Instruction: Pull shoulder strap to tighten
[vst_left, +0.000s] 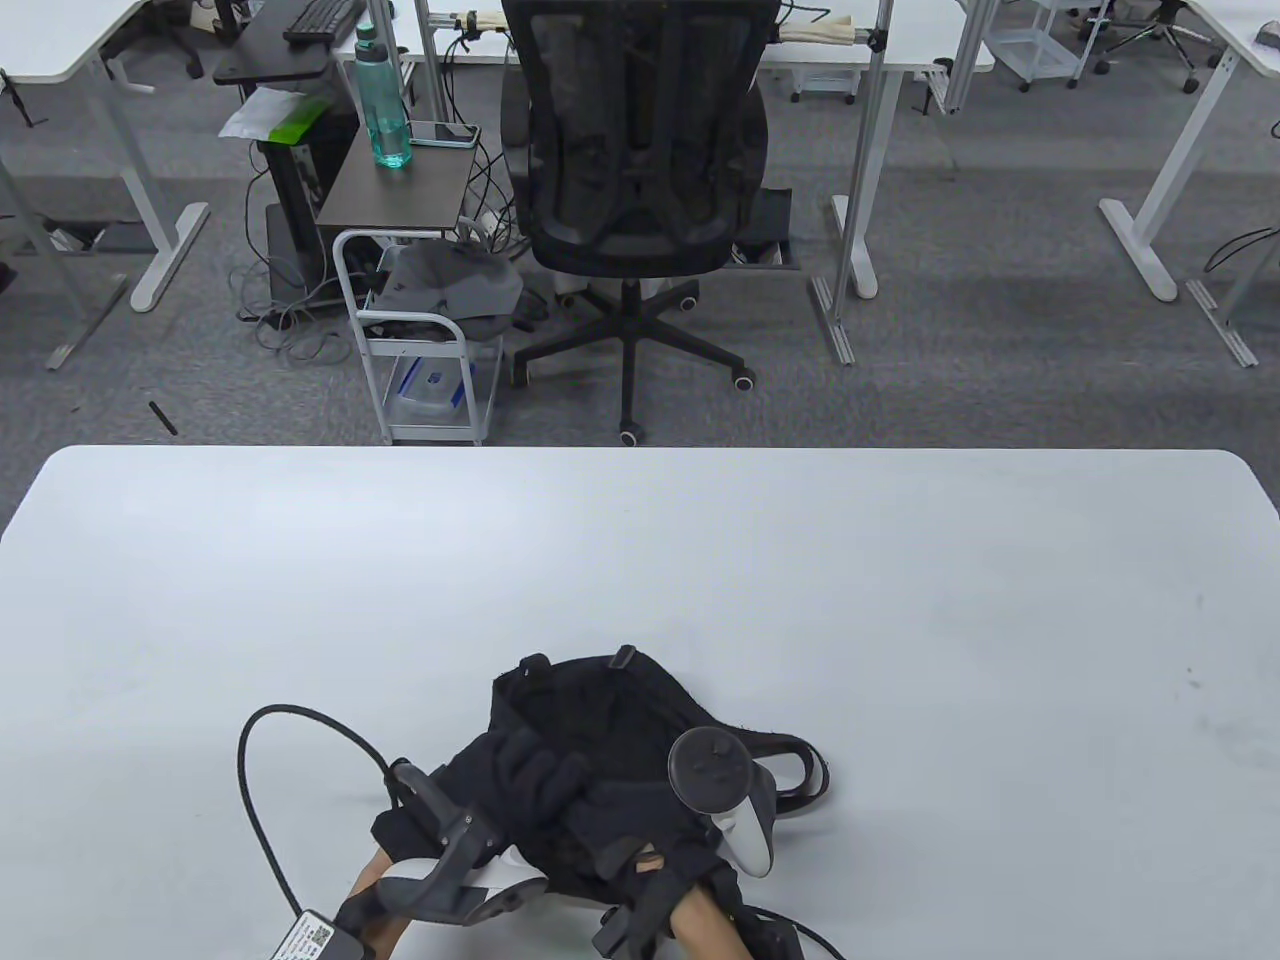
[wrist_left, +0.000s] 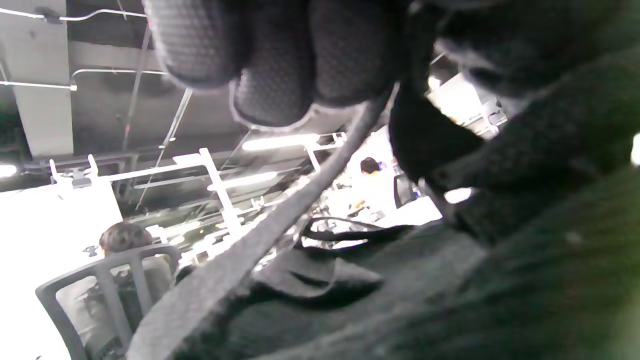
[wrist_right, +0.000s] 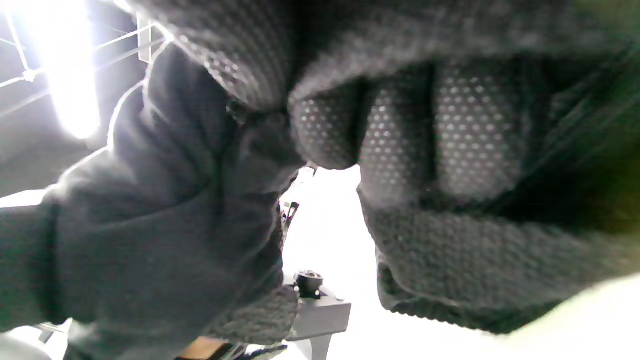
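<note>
Both hands on the bag, strap pinched, pull at risk

The black bag (vst_left: 600, 720) lies at the table's (vst_left: 640, 560) near edge; the strap (wrist_left: 280, 215) is pinched by the left hand (vst_left: 520, 775), cloth is bunched in the right hand (vst_left: 650, 850). A slip through gloved fingers (wrist_left: 270, 65), or the whole bag dragged along, is judged likely.

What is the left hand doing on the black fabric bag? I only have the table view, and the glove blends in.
Observer: In the left wrist view, a flat dark webbing strap runs straight out from under the left hand's fingertips. I cannot tell if it is pinched.
Operator: And the right hand?
Observer: In the right wrist view, the right hand's fingers are curled tight into bunched cloth of the black fabric bag.
Operator: Any buckle visible?
Observer: None is clear in either wrist view.
</note>
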